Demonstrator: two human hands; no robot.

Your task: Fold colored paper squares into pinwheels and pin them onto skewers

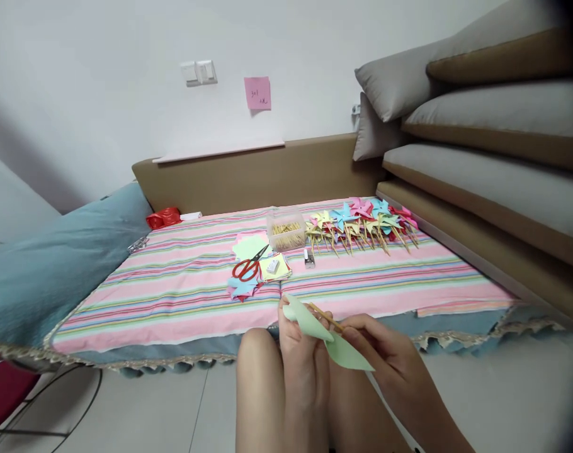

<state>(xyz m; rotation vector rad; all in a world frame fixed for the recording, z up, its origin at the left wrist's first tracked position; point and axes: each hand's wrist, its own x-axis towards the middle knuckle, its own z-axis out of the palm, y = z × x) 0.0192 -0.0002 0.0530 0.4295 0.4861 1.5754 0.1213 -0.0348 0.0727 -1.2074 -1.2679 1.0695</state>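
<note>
A light green paper pinwheel (349, 357) with curled blades is held above my knees. My left hand (296, 352) grips it from below and behind, with some fingers hidden by the paper. My right hand (385, 347) pinches a thin wooden stick (323, 314), which lies against the paper's upper side. Whether the stick is fixed to the paper cannot be made out. Beyond my hands, red-handled scissors (247, 269) rest on stacks of cut paper (250, 246). A small whitish block (273, 267) sits on yellow sheets (283, 275) beside them.
A clear plastic box (286, 242) of wooden sticks stands behind the paper. To its right lie several finished pinwheels (357, 217) on sticks. A small dark-and-white item (309, 258) is in front. Grey cushions (485, 170) are stacked at right; a red bag (164, 218) lies at back left.
</note>
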